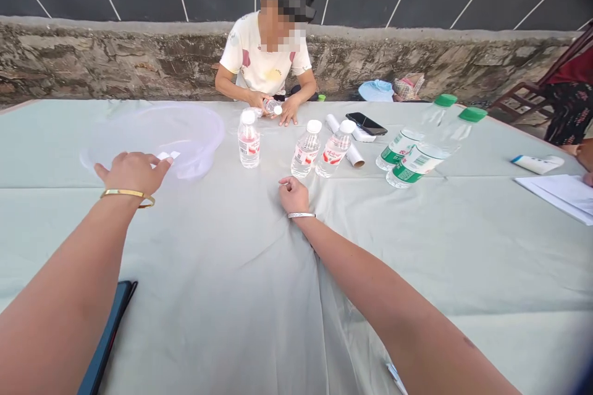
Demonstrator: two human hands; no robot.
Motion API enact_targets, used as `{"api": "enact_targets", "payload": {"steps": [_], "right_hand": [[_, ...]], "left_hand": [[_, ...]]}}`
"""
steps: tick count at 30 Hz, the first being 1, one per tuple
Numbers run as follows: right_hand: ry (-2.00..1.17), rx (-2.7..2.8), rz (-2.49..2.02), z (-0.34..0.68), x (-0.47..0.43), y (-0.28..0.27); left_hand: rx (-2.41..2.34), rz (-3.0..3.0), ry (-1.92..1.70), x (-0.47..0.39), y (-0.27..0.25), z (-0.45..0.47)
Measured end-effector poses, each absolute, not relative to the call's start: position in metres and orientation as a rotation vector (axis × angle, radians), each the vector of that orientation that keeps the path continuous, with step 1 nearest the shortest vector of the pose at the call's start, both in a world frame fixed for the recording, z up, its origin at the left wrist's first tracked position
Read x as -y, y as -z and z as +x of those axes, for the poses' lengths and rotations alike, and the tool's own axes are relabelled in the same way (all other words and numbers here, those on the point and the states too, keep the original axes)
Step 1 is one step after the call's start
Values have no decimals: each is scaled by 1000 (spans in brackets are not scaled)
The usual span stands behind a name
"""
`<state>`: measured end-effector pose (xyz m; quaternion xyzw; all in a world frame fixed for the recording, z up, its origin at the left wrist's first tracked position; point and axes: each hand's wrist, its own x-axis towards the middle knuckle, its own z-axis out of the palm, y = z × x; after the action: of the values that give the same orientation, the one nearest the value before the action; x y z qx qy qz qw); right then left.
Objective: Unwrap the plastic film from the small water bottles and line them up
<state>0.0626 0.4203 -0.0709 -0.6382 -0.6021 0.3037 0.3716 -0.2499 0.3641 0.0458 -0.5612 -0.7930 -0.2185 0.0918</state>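
My left hand (pixel 132 173), with a gold bangle at the wrist, reaches over the near rim of a translucent pale purple basin (pixel 210 126). A small white piece (pixel 174 155), perhaps paper, shows between its thumb and fingers. My right hand (pixel 295 195), wearing a silver bangle, rests on the cloth with its fingers curled in and nothing visible in them. Just beyond it stand two small water bottles with white caps, the left bottle (pixel 306 151) and the right bottle (pixel 334 151). A third small bottle (pixel 249 142) stands between the basin and these two.
Across the table (pixel 222 259) a person (pixel 266 62) holds a small bottle (pixel 272 107). Two large green-capped bottles (pixel 414 163) stand right, near a phone (pixel 365 123) and a cardboard tube (pixel 354 155). Papers (pixel 556 194) and a white tube (pixel 537 164) lie far right. A dark flat case (pixel 109 333) lies under my left forearm.
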Motion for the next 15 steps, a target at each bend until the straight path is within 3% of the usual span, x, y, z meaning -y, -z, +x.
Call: {"api": "enact_targets", "payload": {"steps": [6,9,15], "right_hand": [[-692,1650,-1432,11,-468,60],[-739,1579,-1435,-22,-500,53],[-751,1562,-1548,-29,-493,51]], "left_hand": [[2003,-1835,699,-264,-13,-186],[1974,-2168,601,-195,13,-147],[2002,-2254,627,-104,54,-139]]}}
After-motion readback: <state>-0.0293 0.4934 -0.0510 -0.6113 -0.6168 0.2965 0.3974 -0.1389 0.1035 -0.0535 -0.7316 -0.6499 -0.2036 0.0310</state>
